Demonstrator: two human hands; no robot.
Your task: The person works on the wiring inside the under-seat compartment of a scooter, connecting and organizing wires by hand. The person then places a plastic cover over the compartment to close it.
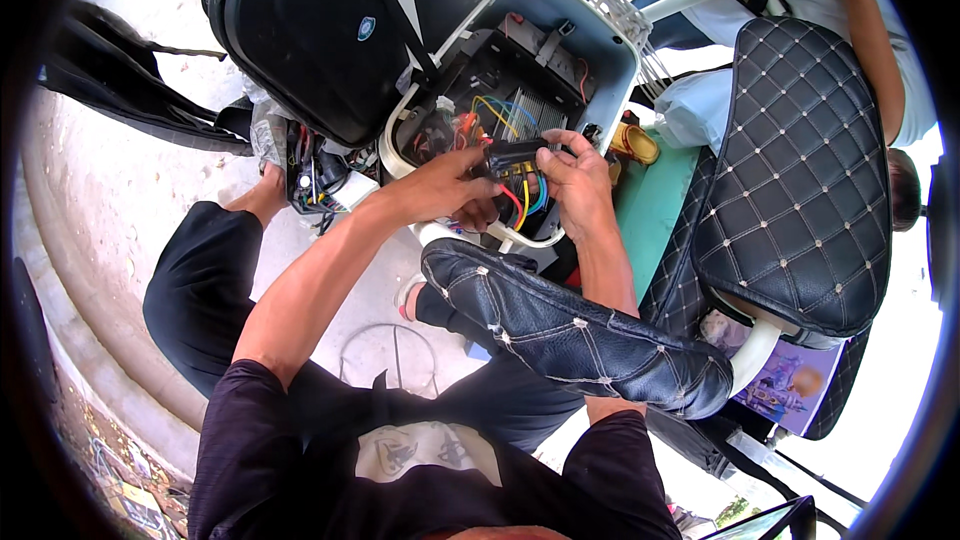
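Observation:
Both hands work over the open compartment of a vehicle. Between them is a short black piece, too dark to tell its exact kind. My left hand grips its left end with bent fingers. At the other end, the thumb and fingers of my right hand pinch it. Red, yellow and blue wires loop just below the piece. Behind it, a finned metal box lies in the compartment, next to more tangled wires.
A black lid or seat stands raised at the left. Below it, a box of loose wires and parts sits on the ground. Quilted black seats and a padded bar flank my right arm. Another person's arm shows at upper right.

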